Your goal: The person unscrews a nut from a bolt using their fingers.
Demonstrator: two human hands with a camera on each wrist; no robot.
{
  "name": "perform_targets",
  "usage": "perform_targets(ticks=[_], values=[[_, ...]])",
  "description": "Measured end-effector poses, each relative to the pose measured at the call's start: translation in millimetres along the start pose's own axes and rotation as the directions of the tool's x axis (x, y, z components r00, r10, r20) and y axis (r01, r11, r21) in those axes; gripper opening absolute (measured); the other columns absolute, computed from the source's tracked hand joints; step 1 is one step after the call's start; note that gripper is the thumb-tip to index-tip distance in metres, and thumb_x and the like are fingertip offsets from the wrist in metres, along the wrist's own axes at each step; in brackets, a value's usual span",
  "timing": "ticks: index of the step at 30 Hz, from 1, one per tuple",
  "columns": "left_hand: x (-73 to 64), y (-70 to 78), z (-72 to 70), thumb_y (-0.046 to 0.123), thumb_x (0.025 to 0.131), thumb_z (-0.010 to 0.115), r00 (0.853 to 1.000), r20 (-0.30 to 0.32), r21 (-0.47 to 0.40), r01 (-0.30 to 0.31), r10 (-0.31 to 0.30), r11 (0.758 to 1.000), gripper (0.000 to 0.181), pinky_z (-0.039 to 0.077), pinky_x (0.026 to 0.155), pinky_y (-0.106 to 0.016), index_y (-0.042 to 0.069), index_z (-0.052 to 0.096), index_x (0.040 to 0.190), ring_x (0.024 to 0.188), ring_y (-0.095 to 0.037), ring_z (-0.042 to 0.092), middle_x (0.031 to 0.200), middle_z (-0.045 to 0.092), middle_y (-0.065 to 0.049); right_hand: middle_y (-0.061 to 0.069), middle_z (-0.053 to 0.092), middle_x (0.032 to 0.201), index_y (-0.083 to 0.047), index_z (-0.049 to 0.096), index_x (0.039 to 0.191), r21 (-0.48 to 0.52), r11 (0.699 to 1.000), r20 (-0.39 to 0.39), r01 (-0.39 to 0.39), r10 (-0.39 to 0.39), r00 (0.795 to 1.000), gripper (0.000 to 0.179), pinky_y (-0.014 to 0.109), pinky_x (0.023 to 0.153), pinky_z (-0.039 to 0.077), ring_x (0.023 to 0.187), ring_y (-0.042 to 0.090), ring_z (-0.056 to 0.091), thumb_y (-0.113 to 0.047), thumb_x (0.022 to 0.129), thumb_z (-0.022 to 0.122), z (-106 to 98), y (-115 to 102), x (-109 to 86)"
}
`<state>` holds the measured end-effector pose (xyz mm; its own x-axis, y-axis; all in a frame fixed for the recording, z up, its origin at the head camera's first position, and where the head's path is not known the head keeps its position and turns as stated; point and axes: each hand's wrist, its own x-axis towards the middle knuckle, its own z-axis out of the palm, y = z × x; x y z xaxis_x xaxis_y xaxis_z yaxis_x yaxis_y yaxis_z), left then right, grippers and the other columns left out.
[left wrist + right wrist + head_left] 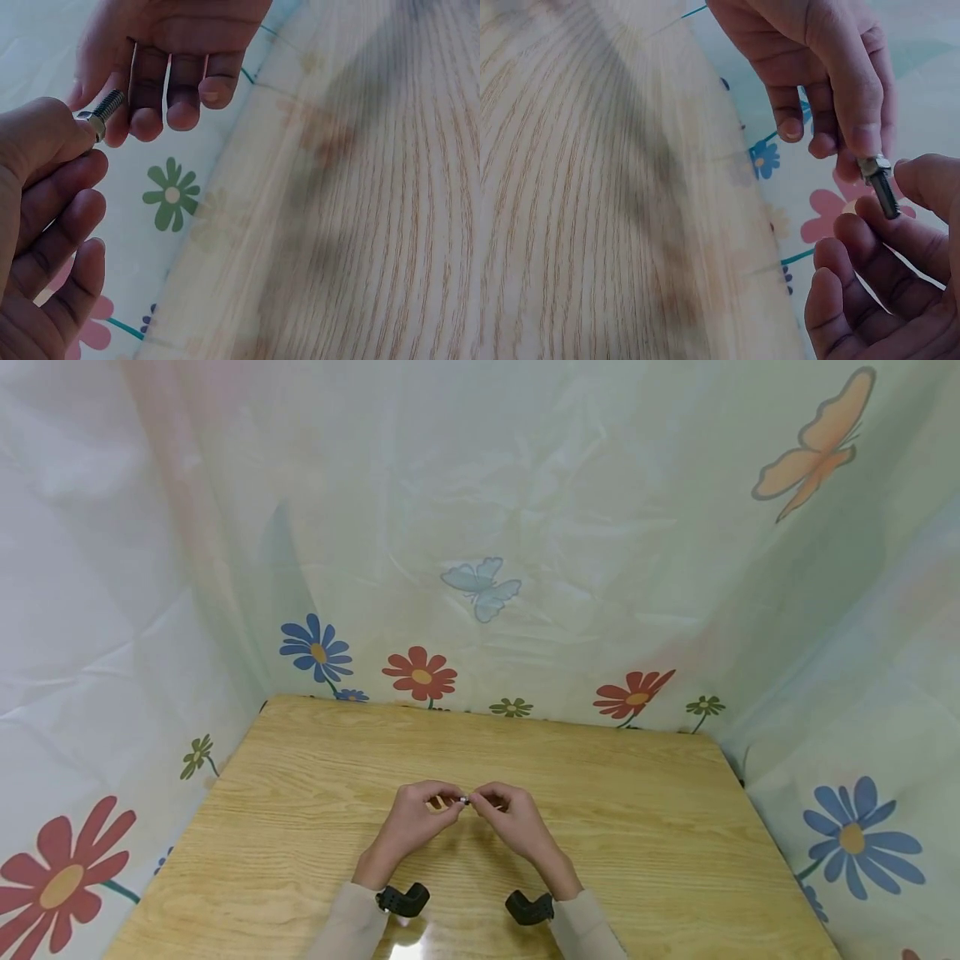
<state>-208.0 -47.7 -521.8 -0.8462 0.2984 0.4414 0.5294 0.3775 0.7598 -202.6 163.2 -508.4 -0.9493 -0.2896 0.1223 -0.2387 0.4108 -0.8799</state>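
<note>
A small metal bolt (pixel 465 800) is held above the table between the two hands. My left hand (pixel 414 820) pinches its hexagonal end with thumb and index finger; whether that part is the head or a nut I cannot tell. In the left wrist view the threaded shank of the bolt (pixel 112 104) points away from the left fingertips. My right hand (pixel 521 823) is at the threaded end. Seen from the right wrist, the bolt's tip (pixel 889 204) lies against or just before the right index finger, while the right thumb (pixel 922 180) stands slightly apart.
Below the hands is a wood-grained table (pixel 645 827). A pale curtain (pixel 375 527) with printed flowers and butterflies surrounds its back and sides. Each wrist wears a black camera mount, one on the left (pixel 405 900) and one on the right (pixel 529 908).
</note>
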Motion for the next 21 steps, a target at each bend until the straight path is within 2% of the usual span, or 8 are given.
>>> perform_targets(ticks=[3,9,15,21], values=[[0.9,0.9,0.9,0.012,0.093,0.077,1.000,-0.008,0.008,-0.020,0.020,1.000,0.011,0.058,0.073,-0.028,0.016,0.080,0.103,0.082,-0.004,0.068,0.094,0.077,0.004,0.019,0.074,0.102,-0.015,0.077,0.108,0.007,1.000,-0.002,-0.003,0.003,1.000,0.025,0.027,0.067,0.055,0.088,0.036,0.069,-0.035,0.104,0.063,0.6,-0.9,0.8],[2.6,2.3,2.6,0.013,0.094,0.077,0.997,-0.042,0.039,-0.068,0.070,0.997,0.010,0.059,0.071,-0.030,0.014,0.080,0.103,0.081,-0.006,0.068,0.093,0.077,0.002,0.019,0.073,0.097,-0.012,0.077,0.106,-0.002,1.000,-0.002,-0.012,0.012,1.000,0.028,0.027,0.067,0.054,0.084,0.035,0.069,-0.036,0.104,0.062,0.8,-4.7,3.0],[2.7,3.2,3.2,0.013,0.094,0.077,0.995,-0.057,0.064,-0.073,0.077,0.995,0.011,0.059,0.072,-0.029,0.012,0.080,0.105,0.081,-0.008,0.068,0.095,0.078,-0.001,0.020,0.074,0.098,-0.010,0.077,0.107,-0.004,1.000,0.012,-0.010,0.010,1.000,0.029,0.026,0.069,0.055,0.084,0.036,0.069,-0.035,0.104,0.062,-0.3,-7.3,4.9],[3.1,2.3,4.1,0.014,0.095,0.075,0.996,-0.052,0.055,-0.064,0.067,0.996,0.012,0.060,0.071,-0.040,0.010,0.079,0.106,0.083,-0.011,0.069,0.098,0.078,-0.004,0.021,0.074,0.098,-0.007,0.076,0.108,-0.004,1.000,0.024,0.014,-0.014,1.000,0.028,0.034,0.071,0.059,0.086,0.041,0.069,-0.031,0.104,0.062,-1.0,-5.8,6.7]])
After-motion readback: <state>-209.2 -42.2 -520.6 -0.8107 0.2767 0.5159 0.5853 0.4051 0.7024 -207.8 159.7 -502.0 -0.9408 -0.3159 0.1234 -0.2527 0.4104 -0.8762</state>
